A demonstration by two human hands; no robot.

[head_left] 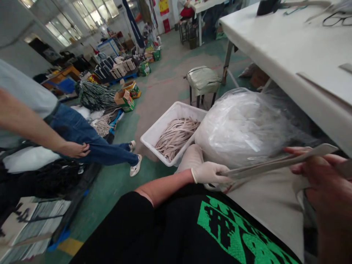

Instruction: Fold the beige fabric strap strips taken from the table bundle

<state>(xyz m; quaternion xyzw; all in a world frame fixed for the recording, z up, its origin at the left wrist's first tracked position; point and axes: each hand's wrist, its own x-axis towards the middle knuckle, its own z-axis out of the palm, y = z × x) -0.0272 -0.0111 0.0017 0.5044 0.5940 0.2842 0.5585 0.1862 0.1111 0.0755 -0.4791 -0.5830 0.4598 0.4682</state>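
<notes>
My left hand (210, 173), in a white glove, is closed on one end of a pale strip (264, 165) stretched across my lap. At the right, my bare right hand (319, 172) grips the same strip near its other end, which sticks out past the fingers. More pale strip material hangs below the right hand. A white bin (150, 128) holding a heap of beige strips (178, 137) stands beyond my left hand. Beside it bulges a large clear plastic bag (242, 124) with pale contents.
A white table (288, 47) with glasses reaches in from the right. A wrapped stool (203, 80) stands behind the bin. At the left is a person in jeans (90, 139), near pallets of goods. Open cartons (125, 99) and bundled strips lie farther back.
</notes>
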